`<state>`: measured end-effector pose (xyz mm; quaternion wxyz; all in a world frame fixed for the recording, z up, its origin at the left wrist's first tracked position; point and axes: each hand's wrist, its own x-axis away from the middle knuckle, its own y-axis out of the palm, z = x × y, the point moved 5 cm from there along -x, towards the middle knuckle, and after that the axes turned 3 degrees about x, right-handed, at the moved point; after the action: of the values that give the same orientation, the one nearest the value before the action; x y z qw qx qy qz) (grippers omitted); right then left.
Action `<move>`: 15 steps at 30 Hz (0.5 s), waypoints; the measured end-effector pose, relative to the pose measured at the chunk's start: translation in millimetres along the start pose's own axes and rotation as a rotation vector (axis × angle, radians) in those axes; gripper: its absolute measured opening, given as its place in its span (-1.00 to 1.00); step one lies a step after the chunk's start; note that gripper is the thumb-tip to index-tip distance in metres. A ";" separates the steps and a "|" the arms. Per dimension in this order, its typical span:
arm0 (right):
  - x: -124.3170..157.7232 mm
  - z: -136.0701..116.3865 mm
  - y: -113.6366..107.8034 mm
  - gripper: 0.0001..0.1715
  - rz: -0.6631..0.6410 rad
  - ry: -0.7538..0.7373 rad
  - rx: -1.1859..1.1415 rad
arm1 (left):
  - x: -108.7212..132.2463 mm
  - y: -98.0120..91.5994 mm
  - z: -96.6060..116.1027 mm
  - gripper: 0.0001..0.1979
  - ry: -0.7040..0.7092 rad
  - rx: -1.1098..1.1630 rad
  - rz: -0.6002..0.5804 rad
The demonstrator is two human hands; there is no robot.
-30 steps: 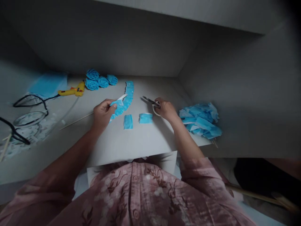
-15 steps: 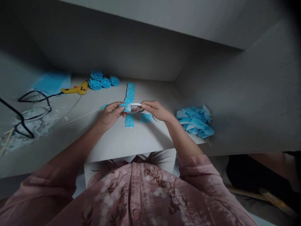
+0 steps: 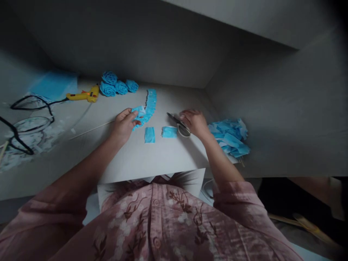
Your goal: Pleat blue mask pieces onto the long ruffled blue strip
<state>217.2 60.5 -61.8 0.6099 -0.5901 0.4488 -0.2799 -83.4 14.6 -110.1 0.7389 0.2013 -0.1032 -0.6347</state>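
My left hand (image 3: 125, 123) pinches a small light-blue piece of thin mask-like cloth (image 3: 139, 110) between thumb and fingers. Just behind it a long gathered blue strip (image 3: 151, 105) curves over the table, its near end close to my fingers. My right hand (image 3: 194, 121) is at the scissors (image 3: 177, 120), whose dark blades point to the far left. Its blurred fingers cover part of the handles, and I cannot tell whether they grip them. Two flat blue cloth pieces, a left one (image 3: 149, 135) and a right one (image 3: 169, 132), lie in front of the hands.
Several blue cloth roses (image 3: 121, 87) stand at the back beside a yellow glue gun (image 3: 84, 95) with a black cord. A blue sheet stack (image 3: 53, 86) and white scraps (image 3: 40, 145) lie left. A thin stick (image 3: 91, 130) lies left of my hand. Blue cut pieces (image 3: 230, 137) are heaped right.
My hands have moved apart. The right no longer holds the white strip and has gone right to the scissors. The left has shifted slightly left and up, keeping the blue piece.
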 end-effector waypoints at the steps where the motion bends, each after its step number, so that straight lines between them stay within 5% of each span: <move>1: 2.3 -9.8 2.9 -0.59 -0.017 -0.045 -0.048 | 0.8 0.7 -0.5 -0.59 -0.006 -0.003 -0.002; 7: 7.5 -42.4 27.5 -0.70 -0.165 -0.142 -0.133 | 3.3 2.1 -1.4 -0.62 -0.035 -0.043 -0.020; 15: 9.2 -38.2 33.7 -0.59 -0.187 -0.019 -0.607 | 4.9 4.4 -1.2 -0.62 -0.042 -0.020 -0.013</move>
<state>181.3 39.5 -92.7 0.3817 -0.7865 0.4498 -0.1826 -78.1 10.5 -109.8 0.7345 0.1809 -0.1111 -0.6446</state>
